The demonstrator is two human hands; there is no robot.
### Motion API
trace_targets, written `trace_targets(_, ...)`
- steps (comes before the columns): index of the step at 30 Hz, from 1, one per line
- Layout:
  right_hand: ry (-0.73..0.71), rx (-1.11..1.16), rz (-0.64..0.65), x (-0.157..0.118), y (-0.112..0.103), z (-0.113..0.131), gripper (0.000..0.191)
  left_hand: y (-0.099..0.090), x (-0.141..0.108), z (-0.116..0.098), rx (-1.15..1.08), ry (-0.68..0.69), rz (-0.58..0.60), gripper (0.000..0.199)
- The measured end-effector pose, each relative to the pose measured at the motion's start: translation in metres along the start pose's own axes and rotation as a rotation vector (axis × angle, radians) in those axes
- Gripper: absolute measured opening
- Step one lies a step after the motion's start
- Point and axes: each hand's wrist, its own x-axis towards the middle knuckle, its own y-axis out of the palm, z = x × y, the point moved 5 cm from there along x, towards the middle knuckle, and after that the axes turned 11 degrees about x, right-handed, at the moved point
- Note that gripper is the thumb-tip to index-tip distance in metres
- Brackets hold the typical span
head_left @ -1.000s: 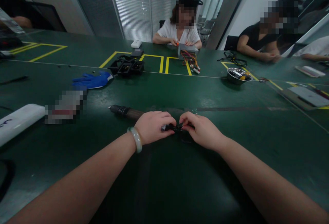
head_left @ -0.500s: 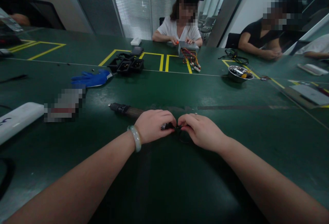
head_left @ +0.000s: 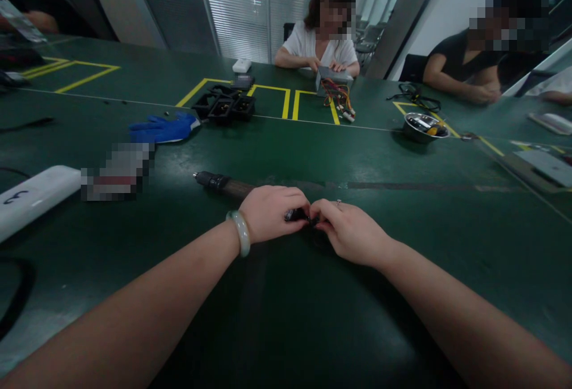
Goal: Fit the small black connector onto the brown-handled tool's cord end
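Note:
Between thumb and fingers, my left hand [head_left: 274, 215] pinches a small black piece [head_left: 295, 215], with a bracelet on that wrist. My right hand [head_left: 348, 228] meets it fingertip to fingertip and pinches the piece's other end. What kind of part it is, I cannot make out, as the fingers cover most of it. Just beyond my left hand lies what looks like an electric screwdriver [head_left: 218, 183], its metal tip pointing left and its rear end hidden behind the hand.
A blue glove [head_left: 163, 128], black plastic frames [head_left: 223, 106] and a metal bowl of small parts [head_left: 424, 128] lie farther off. At left is a white oblong device [head_left: 40, 198]. Across the green table, a person handles a metal box [head_left: 335, 79] with coloured wires; another person sits at right.
The view has shifted slightly, so the table things sit a little to the right. Both hands keep their pinch on the black piece, with only small finger movement.

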Motion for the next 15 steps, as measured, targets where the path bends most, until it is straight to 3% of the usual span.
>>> trace_targets(4, -0.006, 0.04, -0.054, -0.001, -0.0018, -0.0018, 0.024, -0.0001, 0.0002, 0.0002, -0.018, 0.003, -0.011, 0.019)
trace_targets(15, -0.015, 0.019, -0.022, -0.0015, -0.0003, 0.0002, 0.022, 0.0005, 0.0008, 0.0001, -0.032, -0.01, -0.006, 0.019)
